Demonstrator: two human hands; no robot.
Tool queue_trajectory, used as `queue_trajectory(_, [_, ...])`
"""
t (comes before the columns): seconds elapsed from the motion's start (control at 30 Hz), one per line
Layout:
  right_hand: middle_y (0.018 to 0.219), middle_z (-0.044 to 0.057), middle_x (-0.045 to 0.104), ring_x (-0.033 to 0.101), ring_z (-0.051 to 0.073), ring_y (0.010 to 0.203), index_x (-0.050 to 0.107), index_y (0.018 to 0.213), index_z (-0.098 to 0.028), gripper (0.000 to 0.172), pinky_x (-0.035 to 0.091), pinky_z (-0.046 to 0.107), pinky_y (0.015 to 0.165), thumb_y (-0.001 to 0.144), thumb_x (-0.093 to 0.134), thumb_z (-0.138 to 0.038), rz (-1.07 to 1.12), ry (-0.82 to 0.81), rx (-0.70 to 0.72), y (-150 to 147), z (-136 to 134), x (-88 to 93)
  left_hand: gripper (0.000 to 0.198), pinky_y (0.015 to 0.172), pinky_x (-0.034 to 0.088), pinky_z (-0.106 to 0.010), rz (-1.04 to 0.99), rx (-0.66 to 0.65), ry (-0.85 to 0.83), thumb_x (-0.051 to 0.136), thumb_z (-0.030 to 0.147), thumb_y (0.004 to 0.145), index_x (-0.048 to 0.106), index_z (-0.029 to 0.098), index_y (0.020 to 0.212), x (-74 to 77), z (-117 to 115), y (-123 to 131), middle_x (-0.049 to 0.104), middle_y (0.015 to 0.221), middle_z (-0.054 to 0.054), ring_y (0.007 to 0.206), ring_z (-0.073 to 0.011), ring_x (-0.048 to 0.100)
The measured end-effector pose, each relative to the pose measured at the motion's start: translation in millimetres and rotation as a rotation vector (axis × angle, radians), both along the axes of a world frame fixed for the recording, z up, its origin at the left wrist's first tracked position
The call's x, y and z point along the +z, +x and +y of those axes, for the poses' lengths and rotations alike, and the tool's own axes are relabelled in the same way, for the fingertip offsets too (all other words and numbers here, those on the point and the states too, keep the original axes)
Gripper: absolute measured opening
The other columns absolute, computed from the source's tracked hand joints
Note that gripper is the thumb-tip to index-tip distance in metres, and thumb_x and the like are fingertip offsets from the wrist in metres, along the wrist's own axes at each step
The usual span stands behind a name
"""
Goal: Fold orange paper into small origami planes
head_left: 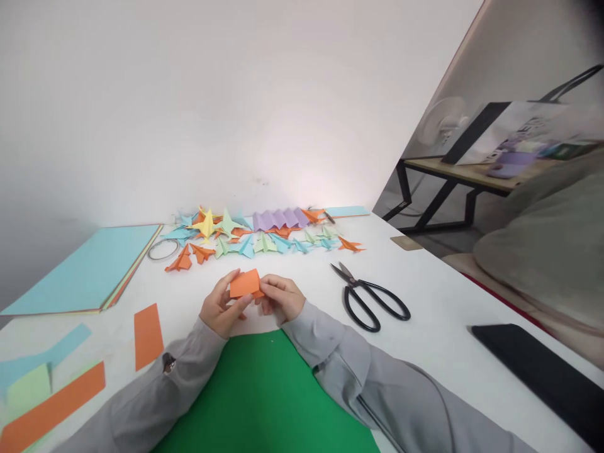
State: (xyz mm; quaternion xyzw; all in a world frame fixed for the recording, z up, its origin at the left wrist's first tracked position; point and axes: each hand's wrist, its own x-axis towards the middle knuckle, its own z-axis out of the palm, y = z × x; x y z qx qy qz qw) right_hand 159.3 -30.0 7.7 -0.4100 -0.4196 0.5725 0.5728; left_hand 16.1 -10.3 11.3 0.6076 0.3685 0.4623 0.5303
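Between my two hands is a small folded piece of orange paper, raised over the white table just beyond a green sheet. My left hand grips its left side, thumb along the lower edge and fingers behind. At the right edge, my right hand pinches it between thumb and fingers. Some fingertips are hidden behind the paper. Behind the hands lie several folded paper planes in orange, blue, green and yellow, among them an orange plane, near a pleated purple paper.
Black-handled scissors lie partly spread on the right. A stack of coloured paper is at the left, near a wire ring. Closer are an orange strip and other cut pieces. A black flat object lies at the right edge.
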Motion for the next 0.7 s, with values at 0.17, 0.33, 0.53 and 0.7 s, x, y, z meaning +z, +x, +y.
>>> queue_trajectory(0.17, [0.048,-0.004,0.058,0.050,0.008,0.038,0.056,0.066,-0.016,0.024,0.035,0.019,0.038,0.059,0.065,-0.037,-0.101,0.015,0.015,-2,-5,5.4,0.054,0.039,0.047,-0.022,0.026,-0.006,-0.070,0.060,0.042,0.070,0.053,0.013,0.115,6.5,0,-2,0.064,0.100,-0.010,0.049,-0.0090,0.056])
queue_trajectory(0.33, [0.052,-0.003,0.058,0.053,0.010,0.043,0.056,0.065,-0.017,0.021,0.044,0.023,0.043,0.065,0.065,-0.036,-0.127,0.075,-0.187,4,-4,-0.6,0.036,0.041,0.047,-0.022,0.052,-0.020,-0.138,0.059,0.043,0.070,0.065,0.012,0.089,5.9,-1,-2,0.063,0.062,-0.003,0.049,-0.0124,0.057])
queue_trajectory(0.53, [0.061,-0.001,0.063,0.058,0.013,0.054,0.058,0.070,-0.018,0.014,0.049,0.028,0.053,0.067,0.062,-0.031,-0.166,0.188,-0.442,11,2,-10.9,0.023,0.048,0.050,-0.024,-0.088,-0.159,-0.157,0.065,0.018,0.057,0.065,0.013,0.080,5.4,5,-6,0.065,0.088,-0.010,0.074,-0.0191,0.061])
queue_trajectory(0.7, [0.072,0.005,0.068,0.061,0.018,0.071,0.065,0.070,-0.020,0.007,0.048,0.033,0.068,0.069,0.058,-0.020,-0.600,0.508,-0.471,6,-7,-4.7,0.027,0.050,0.054,-0.031,-0.180,-0.108,-0.278,0.062,0.032,0.067,0.062,0.014,0.086,6.6,12,-7,0.064,0.095,-0.010,0.075,-0.0206,0.062])
